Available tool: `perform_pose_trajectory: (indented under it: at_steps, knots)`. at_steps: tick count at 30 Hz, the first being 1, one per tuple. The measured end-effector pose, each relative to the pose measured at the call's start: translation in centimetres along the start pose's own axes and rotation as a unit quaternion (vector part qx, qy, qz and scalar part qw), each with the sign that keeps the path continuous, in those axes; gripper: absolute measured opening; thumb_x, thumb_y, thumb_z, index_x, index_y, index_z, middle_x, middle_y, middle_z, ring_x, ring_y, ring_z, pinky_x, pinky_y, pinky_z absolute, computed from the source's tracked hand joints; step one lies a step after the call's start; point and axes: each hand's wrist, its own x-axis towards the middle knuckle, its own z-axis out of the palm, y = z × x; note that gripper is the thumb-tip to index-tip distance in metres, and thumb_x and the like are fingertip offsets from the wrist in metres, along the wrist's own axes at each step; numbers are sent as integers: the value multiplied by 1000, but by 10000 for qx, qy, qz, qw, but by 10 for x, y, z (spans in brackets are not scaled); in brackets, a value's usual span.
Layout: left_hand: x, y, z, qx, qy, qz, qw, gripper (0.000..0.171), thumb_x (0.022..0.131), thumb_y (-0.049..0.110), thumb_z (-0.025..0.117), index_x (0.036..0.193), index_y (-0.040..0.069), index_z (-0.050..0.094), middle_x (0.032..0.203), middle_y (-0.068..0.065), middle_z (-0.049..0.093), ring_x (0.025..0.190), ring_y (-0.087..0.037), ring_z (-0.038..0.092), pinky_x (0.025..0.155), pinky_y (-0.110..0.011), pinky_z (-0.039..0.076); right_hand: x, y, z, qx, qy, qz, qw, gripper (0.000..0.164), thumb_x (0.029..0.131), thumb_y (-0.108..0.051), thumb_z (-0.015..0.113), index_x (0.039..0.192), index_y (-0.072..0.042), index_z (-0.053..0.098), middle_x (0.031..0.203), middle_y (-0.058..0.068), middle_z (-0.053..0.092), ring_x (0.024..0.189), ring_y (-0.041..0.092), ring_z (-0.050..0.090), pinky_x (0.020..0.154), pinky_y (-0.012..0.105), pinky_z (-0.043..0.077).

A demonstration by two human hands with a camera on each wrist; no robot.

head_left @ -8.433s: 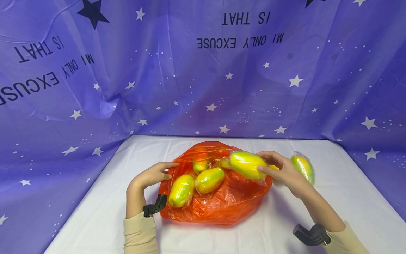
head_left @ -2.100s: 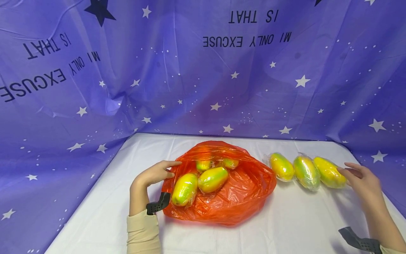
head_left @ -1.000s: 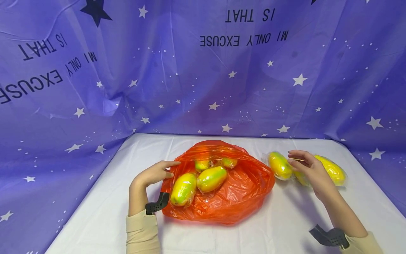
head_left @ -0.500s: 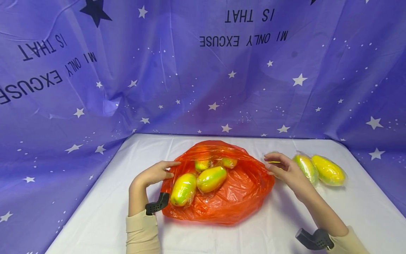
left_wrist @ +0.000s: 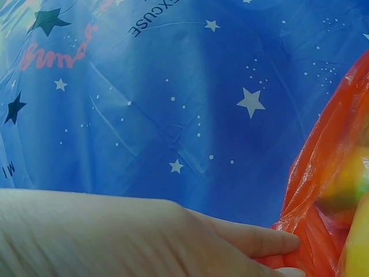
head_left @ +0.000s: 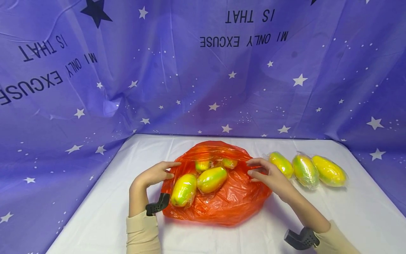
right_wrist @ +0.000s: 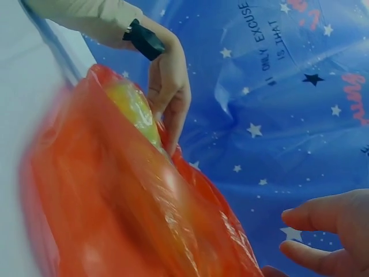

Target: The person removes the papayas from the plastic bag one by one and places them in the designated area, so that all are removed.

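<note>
A red plastic bag [head_left: 228, 208] lies in the middle of the table, its mouth facing up toward me. Inside it are several yellow-green papayas [head_left: 184, 190] in clear wrap, two of them partly behind the red film. My left hand [head_left: 152, 176] holds the bag's left rim between thumb and fingers [left_wrist: 282, 242]; the left wrist view shows the film there. Over the right side of the mouth is my right hand [head_left: 274, 178], thumb and fingers apart with nothing between them. In the right wrist view, the right fingertips [right_wrist: 294, 218] are clear of the bag.
Three wrapped papayas [head_left: 305, 171] stand in a row on the white tablecloth [head_left: 333, 211], right of the bag. A purple star-printed curtain [head_left: 203, 88] encloses the back and sides of the table.
The papaya my right hand held earlier now lies in the row at right. Since then that hand has travelled left, back over the bag. The left hand keeps its place on the rim.
</note>
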Motion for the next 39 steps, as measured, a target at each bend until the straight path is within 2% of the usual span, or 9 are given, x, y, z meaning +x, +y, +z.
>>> perform_pose_trajectory:
  at_steps: [5,11,16,23,29,35,39]
  knots:
    - [0,0,0,9,7,-47,10000,52,86,-5,52,137,-1,51,138,-21,50,130,-40,40,106,-59,28,8,0,7,18,-240,89,9997,41,92,-12,65,126,6,53,128,25,51,103,35,61,81,37,55]
    - [0,-1,0,72,-10,-37,10000,51,86,-5,53,137,-1,52,137,-21,51,129,-41,40,106,-60,28,17,-3,13,-30,-522,217,9984,48,92,-17,66,131,6,49,131,28,48,101,43,61,84,44,54]
    - [1,-1,0,73,-4,-67,10000,51,86,-4,54,137,0,52,138,-20,50,130,-40,39,106,-59,28,24,-4,22,40,-586,256,9979,48,92,-17,66,131,5,49,130,26,50,102,41,61,84,44,53]
    - [1,-1,1,98,-12,-137,9999,51,87,-3,54,138,2,52,139,-20,49,130,-40,39,105,-59,30,31,-1,36,194,-716,241,9970,48,92,-14,66,131,6,49,132,27,50,107,43,57,86,47,52]
    - [0,0,0,69,-12,-20,10000,51,87,-3,54,138,0,51,139,-21,49,128,-39,41,104,-58,32,34,5,44,-45,-826,190,9964,47,92,-17,66,131,5,50,131,24,51,105,40,59,85,47,53]
    - [1,-1,1,26,1,20,10000,51,87,-4,53,138,-1,51,138,-22,49,128,-39,41,105,-57,31,38,12,54,-596,-662,224,9958,42,89,-19,68,126,-2,57,121,17,59,106,32,58,83,39,54]
    - [1,-3,1,29,7,-11,10000,52,87,-4,53,138,0,51,139,-21,49,128,-38,42,105,-57,31,40,13,58,-960,-478,173,9941,40,88,-20,70,124,-6,59,120,11,61,113,30,55,95,46,47]
